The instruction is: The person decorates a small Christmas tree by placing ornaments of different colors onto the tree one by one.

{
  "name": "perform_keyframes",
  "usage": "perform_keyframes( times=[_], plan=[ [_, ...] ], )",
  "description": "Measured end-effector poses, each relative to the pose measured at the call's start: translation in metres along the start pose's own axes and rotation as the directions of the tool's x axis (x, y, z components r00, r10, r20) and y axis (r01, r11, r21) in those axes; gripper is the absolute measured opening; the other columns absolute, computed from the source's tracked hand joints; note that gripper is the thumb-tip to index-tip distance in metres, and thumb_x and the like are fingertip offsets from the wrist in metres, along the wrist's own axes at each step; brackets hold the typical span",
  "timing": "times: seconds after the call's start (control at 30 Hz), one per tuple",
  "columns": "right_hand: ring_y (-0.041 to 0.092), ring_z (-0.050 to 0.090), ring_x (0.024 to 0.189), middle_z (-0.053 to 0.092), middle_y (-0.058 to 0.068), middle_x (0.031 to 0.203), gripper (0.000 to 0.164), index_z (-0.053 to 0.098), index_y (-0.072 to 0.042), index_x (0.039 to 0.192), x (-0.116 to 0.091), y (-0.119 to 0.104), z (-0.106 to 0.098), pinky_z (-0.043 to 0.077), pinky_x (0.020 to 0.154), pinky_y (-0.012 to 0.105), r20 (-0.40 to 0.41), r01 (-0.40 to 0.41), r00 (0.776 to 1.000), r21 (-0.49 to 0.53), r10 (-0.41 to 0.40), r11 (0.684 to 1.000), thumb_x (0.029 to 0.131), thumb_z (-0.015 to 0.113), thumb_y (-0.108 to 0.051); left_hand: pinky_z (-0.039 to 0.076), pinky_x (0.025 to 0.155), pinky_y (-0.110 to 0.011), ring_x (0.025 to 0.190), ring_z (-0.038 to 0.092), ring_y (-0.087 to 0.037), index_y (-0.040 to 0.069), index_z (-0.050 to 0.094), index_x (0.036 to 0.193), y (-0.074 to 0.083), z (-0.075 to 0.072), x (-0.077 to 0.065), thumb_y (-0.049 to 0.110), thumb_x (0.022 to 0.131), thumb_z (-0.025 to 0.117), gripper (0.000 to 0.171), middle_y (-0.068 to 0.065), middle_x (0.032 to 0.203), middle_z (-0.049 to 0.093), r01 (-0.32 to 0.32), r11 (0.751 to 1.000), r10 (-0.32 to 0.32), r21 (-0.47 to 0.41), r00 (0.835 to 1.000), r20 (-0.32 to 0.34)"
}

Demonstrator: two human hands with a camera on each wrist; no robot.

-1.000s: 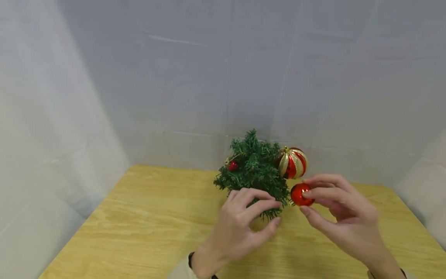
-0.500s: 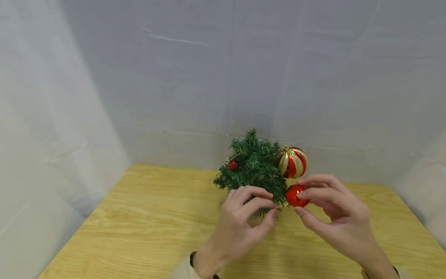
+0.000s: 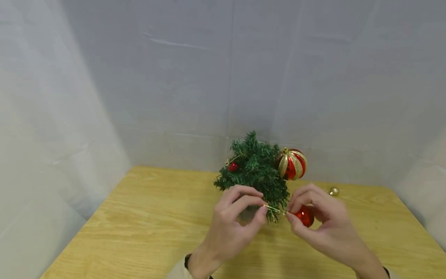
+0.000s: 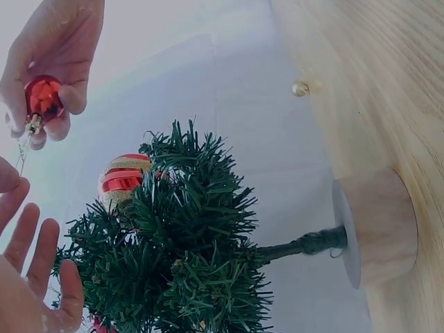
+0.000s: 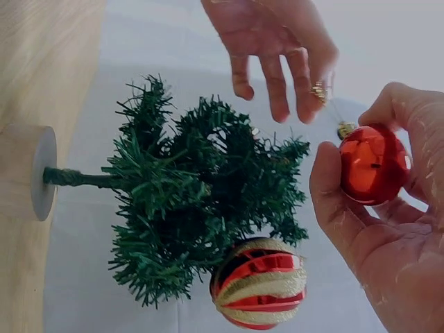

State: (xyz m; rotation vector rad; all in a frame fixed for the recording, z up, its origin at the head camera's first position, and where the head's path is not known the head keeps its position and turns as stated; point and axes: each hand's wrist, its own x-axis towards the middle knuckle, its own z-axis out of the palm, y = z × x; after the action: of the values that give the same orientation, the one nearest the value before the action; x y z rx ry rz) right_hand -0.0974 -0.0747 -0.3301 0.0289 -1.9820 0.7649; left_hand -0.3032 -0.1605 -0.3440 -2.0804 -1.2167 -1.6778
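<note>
My right hand (image 3: 322, 221) grips a shiny red bauble (image 3: 306, 216) near its gold cap. Between thumb and forefinger, my left hand (image 3: 233, 221) pinches the gold string (image 3: 274, 209) of that bauble, which is drawn taut between the two hands. Just behind them stands a small artificial Christmas tree (image 3: 256, 166), its lower front partly hidden by the left hand. A striped red-and-gold bauble (image 3: 293, 164) hangs on the tree's right side, and a small red ornament (image 3: 233, 167) on its left.
The tree's round wooden base (image 4: 381, 225) rests on the wooden table (image 3: 146, 217). A tiny gold bauble (image 3: 334, 191) lies on the table at the right, behind the right hand. White cloth (image 3: 174, 85) hangs behind and at the sides.
The right hand has turned and lowered the red bauble. The left fingers have closed on its string, now stretched between the hands. The tiny gold bauble has come into view.
</note>
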Motion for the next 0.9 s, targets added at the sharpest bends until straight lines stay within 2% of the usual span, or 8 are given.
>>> perform_keyframes(
  times=[0.13,0.2,0.3,0.43,0.53,0.63,0.77,0.9],
  plan=[
    [-0.001,0.052,0.066,0.064,-0.001,0.092,0.022,0.069,-0.012,0.1,0.002,0.001,0.005,0.044,0.052,0.009,0.027,0.003,1.0,-0.176,0.001,0.984,0.087,0.076,0.004,0.054,0.086,-0.026,0.098,0.065,-0.015,0.014,0.074,0.093,0.001,0.0,0.0,0.012,0.094,0.07,0.005,-0.001,0.107,0.07,0.005,1.0,-0.005,0.003,1.0,-0.001],
    [-0.003,0.051,0.066,0.064,-0.005,0.091,0.021,0.072,-0.017,0.101,0.003,0.0,0.008,0.043,0.055,0.008,0.045,-0.009,0.999,-0.258,0.022,0.966,0.088,0.077,-0.001,0.054,0.086,-0.027,0.098,0.065,-0.015,0.014,0.074,0.093,0.001,0.0,0.0,0.01,0.093,0.071,0.005,-0.001,0.107,0.07,0.004,1.0,-0.004,0.003,1.0,-0.003],
    [-0.005,0.048,0.066,0.063,-0.009,0.091,0.026,0.075,-0.02,0.101,0.005,-0.002,0.011,0.042,0.057,0.007,0.064,-0.038,0.996,-0.316,0.061,0.948,0.086,0.078,0.001,0.054,0.087,-0.027,0.098,0.065,-0.015,0.014,0.074,0.093,0.001,0.0,0.0,0.009,0.091,0.072,0.006,-0.001,0.107,0.069,0.01,1.0,-0.01,0.002,1.0,-0.005],
    [-0.005,0.043,0.063,0.062,-0.011,0.09,0.034,0.073,-0.02,0.099,0.007,-0.003,0.014,0.039,0.056,0.007,0.064,-0.042,0.996,-0.339,0.067,0.94,0.082,0.076,0.01,0.054,0.086,-0.028,0.097,0.065,-0.015,0.014,0.074,0.093,0.002,0.001,0.0,0.007,0.089,0.073,0.008,-0.001,0.107,0.069,0.02,1.0,-0.02,0.005,1.0,-0.007],
    [-0.006,0.041,0.062,0.06,-0.012,0.087,0.034,0.071,-0.02,0.097,0.009,-0.001,0.016,0.038,0.055,0.008,0.038,-0.052,0.997,-0.38,0.072,0.924,0.082,0.075,0.01,0.054,0.086,-0.029,0.098,0.065,-0.015,0.014,0.074,0.093,0.002,0.001,0.001,0.008,0.089,0.073,0.007,-0.001,0.108,0.069,0.053,0.998,-0.052,0.022,0.999,-0.009],
    [-0.005,0.041,0.061,0.058,-0.012,0.083,0.028,0.07,-0.018,0.096,0.012,0.001,0.018,0.038,0.054,0.008,-0.002,-0.074,0.997,-0.421,0.081,0.904,0.084,0.074,0.007,0.054,0.086,-0.03,0.099,0.065,-0.015,0.013,0.074,0.091,0.002,0.003,0.003,0.009,0.09,0.073,0.004,0.0,0.108,0.068,0.103,0.994,-0.102,0.046,0.995,-0.02],
    [-0.004,0.044,0.061,0.058,-0.011,0.081,0.02,0.071,-0.015,0.097,0.018,0.005,0.023,0.039,0.054,0.01,-0.061,-0.102,0.995,-0.465,0.084,0.879,0.088,0.072,0.003,0.052,0.086,-0.032,0.099,0.065,-0.015,0.013,0.076,0.092,0.002,0.005,0.006,0.011,0.09,0.074,0.003,0.0,0.106,0.068,0.159,0.983,-0.154,0.091,0.986,-0.059],
    [-0.003,0.047,0.062,0.059,-0.009,0.08,0.018,0.071,-0.014,0.096,0.024,0.007,0.03,0.041,0.054,0.01,-0.123,-0.135,0.989,-0.504,0.084,0.853,0.088,0.073,0.002,0.051,0.086,-0.035,0.097,0.064,-0.015,0.013,0.077,0.093,-0.002,0.008,0.007,0.015,0.092,0.074,0.004,0.0,0.104,0.068,0.204,0.969,-0.192,0.137,0.976,-0.099]
  ],
)
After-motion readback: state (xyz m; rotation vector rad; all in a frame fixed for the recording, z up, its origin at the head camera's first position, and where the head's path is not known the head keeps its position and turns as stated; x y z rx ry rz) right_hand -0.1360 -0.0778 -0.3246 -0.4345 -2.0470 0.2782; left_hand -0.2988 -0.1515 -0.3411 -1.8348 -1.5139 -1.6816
